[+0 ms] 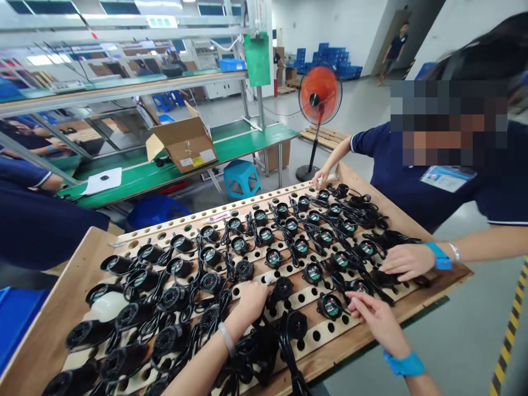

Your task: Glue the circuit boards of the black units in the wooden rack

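Head view: our left hand (pixel 251 301) pinches a fan (pixel 282 287) (steadying it), right hand (pixel 373 314) fingers spread beside another fan (pixel 330 306), as if to keep it seated.

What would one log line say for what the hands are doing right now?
left hand: on small black fan | right hand: touching labelled fan | wooden board: holed, many fans, cords | co-worker's hand: on board

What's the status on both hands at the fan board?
Left hand fingers curled on a small black fan. Right hand fingertips touching another fan. Co-worker's hand and tangled cables crowd the perforated board.
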A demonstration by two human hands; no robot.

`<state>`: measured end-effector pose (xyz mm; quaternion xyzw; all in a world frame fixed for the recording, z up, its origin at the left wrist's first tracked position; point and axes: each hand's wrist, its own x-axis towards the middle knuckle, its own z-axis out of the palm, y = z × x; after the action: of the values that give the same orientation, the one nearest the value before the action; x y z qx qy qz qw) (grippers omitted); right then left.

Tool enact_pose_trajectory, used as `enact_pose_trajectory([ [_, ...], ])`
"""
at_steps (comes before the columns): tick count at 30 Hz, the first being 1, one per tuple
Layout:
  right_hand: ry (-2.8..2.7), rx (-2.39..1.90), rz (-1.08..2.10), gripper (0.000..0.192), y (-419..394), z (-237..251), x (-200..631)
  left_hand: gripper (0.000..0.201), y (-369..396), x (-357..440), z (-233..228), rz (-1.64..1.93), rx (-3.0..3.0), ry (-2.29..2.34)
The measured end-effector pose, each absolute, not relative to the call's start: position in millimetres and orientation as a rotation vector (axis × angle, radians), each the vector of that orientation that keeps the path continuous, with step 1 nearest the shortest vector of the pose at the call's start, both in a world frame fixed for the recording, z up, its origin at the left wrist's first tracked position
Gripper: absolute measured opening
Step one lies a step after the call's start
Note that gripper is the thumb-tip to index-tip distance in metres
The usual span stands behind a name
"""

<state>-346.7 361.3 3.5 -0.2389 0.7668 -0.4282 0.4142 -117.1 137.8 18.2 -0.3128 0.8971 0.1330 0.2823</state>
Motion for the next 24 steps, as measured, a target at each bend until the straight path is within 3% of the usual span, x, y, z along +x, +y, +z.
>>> enact_pose_trajectory([
  [7,1.781,-0.707,-1.029,0.072,356,-11,-299,0.021,138,-106,28,0.363,-0.785,2.488],
  [13,1.635,-0.937,-0.916,0.065,339,-28,-283,0.018,145,-97,44,0.407,-0.809,2.507],
  [21,1.442,-1.38,-0.789,0.045,291,-39,-256,0.03,168,-93,53,0.46,-1.123,2.468],
  [24,1.415,-1.445,-0.779,0.055,280,-45,-247,0.026,178,-86,64,0.518,-1.287,2.451],
])
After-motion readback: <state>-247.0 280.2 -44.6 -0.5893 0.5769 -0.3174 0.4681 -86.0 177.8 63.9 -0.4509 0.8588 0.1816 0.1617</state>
